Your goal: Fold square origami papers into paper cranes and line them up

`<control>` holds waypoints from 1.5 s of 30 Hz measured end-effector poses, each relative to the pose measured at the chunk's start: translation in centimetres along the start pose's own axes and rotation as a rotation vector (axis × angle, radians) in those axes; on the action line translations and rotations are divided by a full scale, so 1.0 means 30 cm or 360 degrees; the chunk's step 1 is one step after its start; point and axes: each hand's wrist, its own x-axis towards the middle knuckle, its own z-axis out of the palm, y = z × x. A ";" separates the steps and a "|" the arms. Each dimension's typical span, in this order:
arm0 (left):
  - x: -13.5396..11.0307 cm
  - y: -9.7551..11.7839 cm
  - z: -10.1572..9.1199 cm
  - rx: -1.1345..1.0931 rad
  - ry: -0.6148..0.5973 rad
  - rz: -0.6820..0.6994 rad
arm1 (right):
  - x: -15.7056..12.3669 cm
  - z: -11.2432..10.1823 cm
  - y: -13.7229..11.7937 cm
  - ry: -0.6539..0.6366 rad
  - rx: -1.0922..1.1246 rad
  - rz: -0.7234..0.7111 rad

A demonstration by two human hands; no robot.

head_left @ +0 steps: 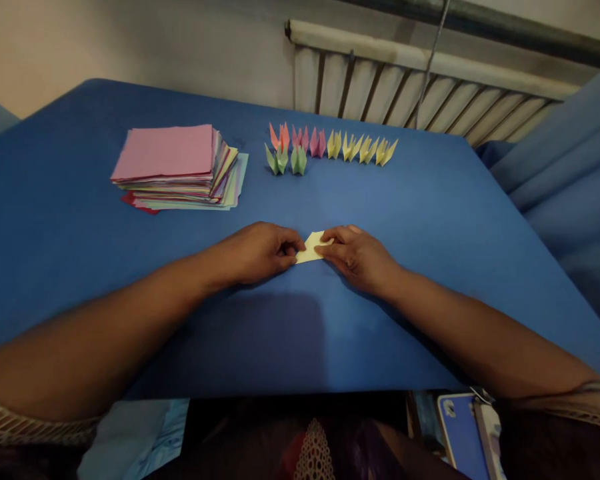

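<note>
A small folded piece of pale yellow paper [310, 249] lies on the blue table between my hands. The fingertips of my left hand [265, 252] pinch its left edge. On the other side, my right hand [355, 257] grips the paper, with thumb and fingers over its right end and hiding that part. The paper's visible upper left edge is slanted.
Beyond my left hand stands a thick stack of coloured paper [165, 152], pink on top. Several folded paper cranes, among them a green one [299, 161] and a yellow one [386, 153], stand in rows near the back. A radiator [380, 87] is behind the table [430, 220].
</note>
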 end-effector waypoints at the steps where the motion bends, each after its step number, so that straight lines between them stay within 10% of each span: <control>1: -0.004 -0.007 -0.019 -0.0019 -0.0055 -0.0008 | -0.002 -0.002 0.000 -0.0007 -0.0009 -0.0006; 6: -0.005 -0.055 -0.076 -0.0056 -0.0047 -0.0048 | -0.010 -0.007 -0.003 -0.0008 0.0025 -0.0024; 11: 0.020 -0.053 -0.012 -0.0121 0.0249 -0.0038 | -0.011 -0.012 -0.008 0.0006 0.0029 -0.0010; 25: 0.027 -0.014 0.044 0.0043 0.0306 0.0202 | -0.011 -0.003 -0.006 0.0045 -0.0012 0.0051; 45: 0.019 -0.001 0.069 0.0889 0.0378 0.0530 | 0.001 -0.032 0.004 -0.0007 -0.0027 0.0132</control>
